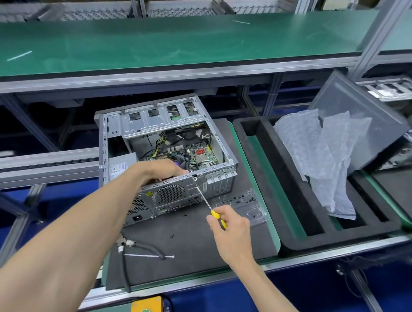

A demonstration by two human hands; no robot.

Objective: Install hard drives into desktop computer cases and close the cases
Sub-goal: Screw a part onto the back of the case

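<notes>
On a dark mat at an assembly bench, an open desktop case (167,158) lies on its side, its cover off. The left hand (161,170) grips the case's rear top edge to steady it, while the right hand (227,224) grasps a yellow-handled screwdriver (208,203), tip at a screw (195,178) on the rear panel (no hard drive is plainly visible). The slanted shaft could slip off the screw head and strip it.
</notes>
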